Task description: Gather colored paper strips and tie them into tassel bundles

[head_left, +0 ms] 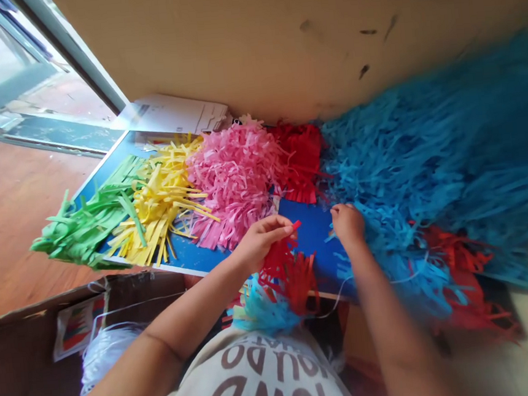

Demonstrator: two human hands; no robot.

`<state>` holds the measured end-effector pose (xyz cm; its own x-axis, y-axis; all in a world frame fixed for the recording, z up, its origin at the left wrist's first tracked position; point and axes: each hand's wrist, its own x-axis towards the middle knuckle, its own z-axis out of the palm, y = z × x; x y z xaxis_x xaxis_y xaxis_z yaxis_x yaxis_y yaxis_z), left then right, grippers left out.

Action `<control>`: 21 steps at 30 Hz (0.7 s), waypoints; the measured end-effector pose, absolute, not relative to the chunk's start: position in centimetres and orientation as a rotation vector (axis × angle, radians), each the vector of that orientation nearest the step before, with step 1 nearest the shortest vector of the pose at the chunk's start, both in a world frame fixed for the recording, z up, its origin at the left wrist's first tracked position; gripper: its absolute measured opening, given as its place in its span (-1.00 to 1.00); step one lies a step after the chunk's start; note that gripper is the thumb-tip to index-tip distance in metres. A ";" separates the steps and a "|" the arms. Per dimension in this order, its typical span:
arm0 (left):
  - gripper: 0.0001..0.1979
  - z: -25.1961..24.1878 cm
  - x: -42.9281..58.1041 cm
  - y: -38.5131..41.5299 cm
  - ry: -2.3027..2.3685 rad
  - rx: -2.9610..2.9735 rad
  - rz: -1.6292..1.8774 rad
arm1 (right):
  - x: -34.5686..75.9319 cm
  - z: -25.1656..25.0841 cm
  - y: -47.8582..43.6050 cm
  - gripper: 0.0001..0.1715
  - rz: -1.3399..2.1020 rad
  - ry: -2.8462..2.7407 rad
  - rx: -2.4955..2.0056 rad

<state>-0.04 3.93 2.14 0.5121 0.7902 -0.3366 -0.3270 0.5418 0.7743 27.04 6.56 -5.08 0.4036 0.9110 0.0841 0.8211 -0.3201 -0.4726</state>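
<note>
Closest to the camera, a pale shirt (261,377) with brown letters is seen, and both bare forearms are stretched out from it over a blue board (311,234). One upper strip of a red fringe (289,276) is pinched between the thumb and the closed fingertips of the left hand (265,238) — the rest of this fringe hangs down at the near edge of the board, just above a small blue tuft (259,309). The right hand (348,224) is laid at the edge of a large blue heap (427,159), with its fingers bent down into the strips; whether anything is gripped there cannot be told. Farther on the board, cut paper is lined up side by side — a green heap (86,226), a yellow heap (158,207), a pink heap (234,179) and a red heap (299,152). White sheets (173,113) are placed behind them, against the wall. A bundle of white string (104,353) is seen at the lower left, beside a cardboard box (23,354).
</note>
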 end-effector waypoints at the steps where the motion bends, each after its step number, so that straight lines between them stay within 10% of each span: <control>1: -0.53 2.2 0.0 4.0 0.740 0.734 0.769 | 27.0 -4.8 6.5 -0.83 0.270 -1.499 -2.227; 21: -0.82 2.4 0.5 1.4 0.785 2.044 1.040 | 16.1 0.1 -5.3 -0.76 0.753 -0.784 -1.251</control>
<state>0.53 1.35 2.42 0.4931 0.7611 0.4214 0.1968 -0.5695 0.7981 16.12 -5.29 0.07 0.5325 0.8406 0.0988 -0.0650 0.1569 -0.9855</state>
